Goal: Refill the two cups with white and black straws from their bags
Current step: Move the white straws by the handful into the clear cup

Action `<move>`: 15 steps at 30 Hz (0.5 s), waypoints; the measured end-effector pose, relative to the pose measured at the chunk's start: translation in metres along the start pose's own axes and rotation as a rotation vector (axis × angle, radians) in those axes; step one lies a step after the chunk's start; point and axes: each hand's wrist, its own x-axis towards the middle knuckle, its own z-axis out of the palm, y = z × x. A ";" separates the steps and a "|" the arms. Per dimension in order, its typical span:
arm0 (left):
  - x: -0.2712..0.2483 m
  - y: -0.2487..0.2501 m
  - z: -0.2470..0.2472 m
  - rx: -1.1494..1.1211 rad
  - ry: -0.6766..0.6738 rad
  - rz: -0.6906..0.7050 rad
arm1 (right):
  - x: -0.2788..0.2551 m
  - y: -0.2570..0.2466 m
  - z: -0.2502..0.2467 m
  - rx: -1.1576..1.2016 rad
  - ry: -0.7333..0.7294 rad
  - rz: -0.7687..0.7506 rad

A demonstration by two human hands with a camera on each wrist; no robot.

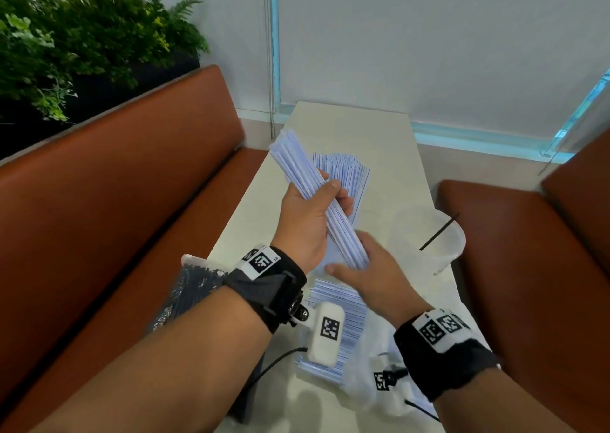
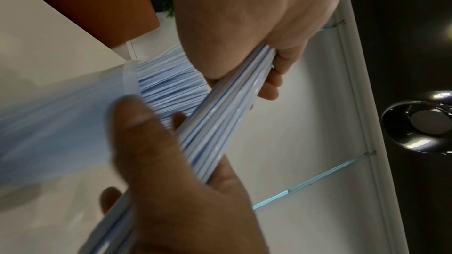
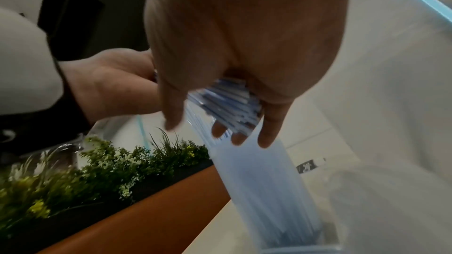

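Head view: left hand (image 1: 307, 221) grips the bundle of white blue-striped wrapped straws (image 1: 297, 165) mid-length above the cream table (image 1: 389, 142). Right hand (image 1: 373, 274) curls round its lower end. The clear plastic cup (image 1: 452, 254) holds only one thin black straw (image 1: 439, 231). The transparent bag of white straws (image 1: 336, 304) lies under the hands, and the transparent bag of black straws (image 1: 188, 284) at the table's left edge looks full.

Left wrist view: left hand (image 2: 257, 16) and right hand (image 2: 171, 161) both wrap the bundle (image 2: 220, 123).

Right wrist view: right hand (image 3: 232, 36) fingers cup the bundle's ends (image 3: 227, 103).

Likely white refill midway, black barely started.

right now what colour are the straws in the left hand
The straws are white with thin blue stripes, clearest in the left wrist view.
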 end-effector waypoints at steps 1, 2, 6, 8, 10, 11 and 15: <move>-0.002 -0.002 0.001 0.014 -0.011 -0.011 | 0.000 0.000 0.003 -0.107 -0.037 0.012; -0.004 -0.002 0.001 0.025 -0.016 -0.017 | 0.000 0.002 0.005 -0.194 -0.021 0.021; 0.000 0.006 -0.006 0.079 -0.004 -0.002 | -0.001 0.016 0.005 -0.368 0.045 0.051; 0.001 0.009 -0.005 0.127 -0.059 -0.002 | 0.002 0.018 0.009 -0.396 0.050 0.055; 0.005 0.018 -0.002 0.246 -0.093 0.071 | 0.011 0.016 0.010 -0.478 0.054 0.033; 0.011 0.026 0.000 0.290 -0.079 0.130 | 0.017 0.014 0.008 -0.539 0.060 0.016; 0.048 0.062 0.000 0.242 0.130 0.404 | 0.040 0.015 -0.006 -0.735 0.111 0.015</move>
